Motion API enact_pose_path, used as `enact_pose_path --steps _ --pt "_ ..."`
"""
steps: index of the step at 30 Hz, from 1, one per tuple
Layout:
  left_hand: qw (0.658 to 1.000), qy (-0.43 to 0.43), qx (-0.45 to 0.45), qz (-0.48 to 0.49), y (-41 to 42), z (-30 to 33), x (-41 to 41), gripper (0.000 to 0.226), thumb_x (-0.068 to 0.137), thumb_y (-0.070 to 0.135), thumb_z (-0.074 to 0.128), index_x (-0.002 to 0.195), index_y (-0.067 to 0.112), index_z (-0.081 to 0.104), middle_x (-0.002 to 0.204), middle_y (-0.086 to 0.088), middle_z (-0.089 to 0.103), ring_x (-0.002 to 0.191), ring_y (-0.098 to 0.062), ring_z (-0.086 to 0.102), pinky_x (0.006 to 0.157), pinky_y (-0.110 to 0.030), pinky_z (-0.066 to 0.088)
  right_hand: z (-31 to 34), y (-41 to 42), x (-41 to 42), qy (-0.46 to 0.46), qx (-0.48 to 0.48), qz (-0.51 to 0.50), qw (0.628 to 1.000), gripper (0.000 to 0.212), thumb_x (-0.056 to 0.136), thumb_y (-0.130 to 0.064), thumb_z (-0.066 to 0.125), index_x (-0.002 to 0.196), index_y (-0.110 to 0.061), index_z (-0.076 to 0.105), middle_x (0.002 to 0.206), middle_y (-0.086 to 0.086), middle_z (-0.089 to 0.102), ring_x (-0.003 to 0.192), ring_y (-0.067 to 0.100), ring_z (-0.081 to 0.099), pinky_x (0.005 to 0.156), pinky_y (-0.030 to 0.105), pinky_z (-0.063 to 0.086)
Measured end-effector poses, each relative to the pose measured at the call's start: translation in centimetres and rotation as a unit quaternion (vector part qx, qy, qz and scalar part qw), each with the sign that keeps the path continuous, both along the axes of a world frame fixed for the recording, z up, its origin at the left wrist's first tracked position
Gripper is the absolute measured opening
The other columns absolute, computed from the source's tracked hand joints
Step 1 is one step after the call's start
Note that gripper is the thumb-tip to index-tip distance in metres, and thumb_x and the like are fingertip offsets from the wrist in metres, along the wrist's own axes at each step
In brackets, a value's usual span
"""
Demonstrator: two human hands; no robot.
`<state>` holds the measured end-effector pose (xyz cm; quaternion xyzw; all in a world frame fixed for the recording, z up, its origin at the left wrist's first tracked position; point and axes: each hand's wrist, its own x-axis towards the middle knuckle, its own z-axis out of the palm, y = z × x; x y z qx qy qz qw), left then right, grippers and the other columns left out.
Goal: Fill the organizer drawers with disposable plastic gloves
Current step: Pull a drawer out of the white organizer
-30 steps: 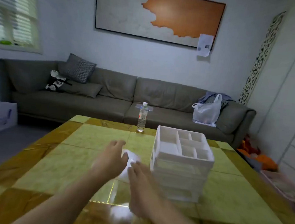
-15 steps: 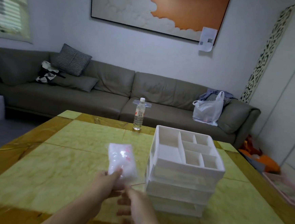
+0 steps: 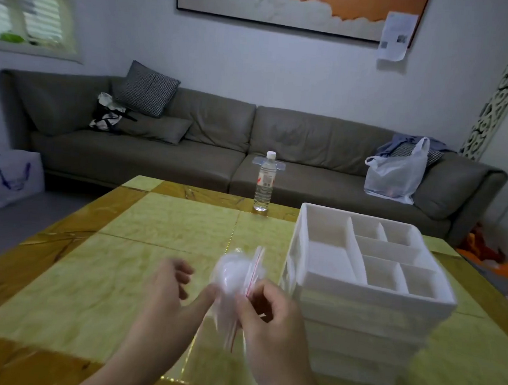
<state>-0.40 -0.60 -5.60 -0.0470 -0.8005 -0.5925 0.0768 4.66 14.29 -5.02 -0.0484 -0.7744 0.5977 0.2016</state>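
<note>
The bag of gloves [image 3: 235, 277], off the surface [image 3: 165, 225] now, is pinched by both hands [image 3: 271, 307] beside the organizer [image 3: 360, 295], left hand [image 3: 172, 289] half-open on it, so opening probably comes next.

Clear zip bag of gloves [image 3: 233, 279], pinched between left hand [image 3: 169, 289] and right hand [image 3: 270, 312]; white organizer [image 3: 363, 295] just right of right hand; water bottle [image 3: 265, 182] beyond, on table [image 3: 87, 285].
</note>
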Motion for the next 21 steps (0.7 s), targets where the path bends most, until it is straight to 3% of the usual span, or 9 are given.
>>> enact_pose_path --steps 3,6,8,11,16,21 --pt "0.996 0.036 0.011 -0.076 1.1 0.1 0.1 0.021 0.087 0.037 0.076 0.097 0.03 0.06 0.087 0.0 0.063 0.08 -0.017 0.063 0.069 -0.034 0.054 -0.8 0.2 -0.6 0.015 0.058 0.003 0.998 0.036 0.095 -0.02 0.075 0.069 -0.015 0.051 0.06 -0.007 0.047 0.059 0.007 0.043 0.056 0.029 0.042" --pt "0.995 0.057 -0.03 -0.079 1.7 -0.3 -0.2 0.039 0.074 0.063 0.071 0.101 0.037 0.057 0.087 0.009 0.06 0.082 -0.015 0.062 0.067 -0.032 0.052 -1.6 0.7 -1.1 -0.023 0.044 0.006 0.999 0.022 0.088 -0.018 0.078 0.076 -0.016 0.06 0.067 0.007 0.061 0.062 0.025 0.057 0.061 0.042 0.054" --pt "0.994 0.056 -0.055 -0.076 2.2 -0.4 -0.2 0.046 0.07 0.07 0.067 0.101 0.037 0.057 0.089 0.013 0.057 0.082 -0.013 0.059 0.066 -0.025 0.048 -1.3 0.5 -1.1 -0.061 -0.009 0.012 0.998 0.016 0.078 -0.025 0.082 0.08 -0.021 0.066 0.07 0.014 0.068 0.063 0.031 0.063 0.063 0.047 0.056" --pt "0.992 0.057 -0.081 -0.076 2.6 0.2 0.0 0.038 0.073 0.065 0.072 0.095 0.037 0.06 0.085 0.01 0.058 0.077 -0.009 0.058 0.065 -0.021 0.044 -0.9 0.7 -1.2 -0.091 -0.066 0.01 0.994 0.041 0.054 -0.05 0.078 0.081 -0.021 0.07 0.073 0.018 0.07 0.059 0.023 0.061 0.058 0.044 0.054" --pt "0.986 0.069 -0.134 -0.069 2.3 1.1 1.9 0.025 0.081 0.05 0.081 0.081 0.034 0.062 0.081 0.005 0.061 0.065 -0.004 0.057 0.056 -0.019 0.042 -0.4 0.6 1.0 -0.088 -0.05 0.024 0.995 0.036 0.068 -0.041 0.085 0.079 -0.01 0.071 0.071 0.02 0.07 0.055 0.019 0.059 0.051 0.037 0.049" --pt "0.974 0.106 -0.183 -0.076 2.4 1.7 3.5 0.019 0.09 0.032 0.073 0.074 0.031 0.063 0.08 0.009 0.056 0.076 -0.002 0.056 0.061 -0.016 0.041 0.1 0.9 2.4 -0.088 -0.087 0.055 0.991 0.021 0.075 -0.013 0.082 0.079 -0.002 0.064 0.059 0.012 0.061 0.051 0.022 0.055 0.047 0.031 0.046"
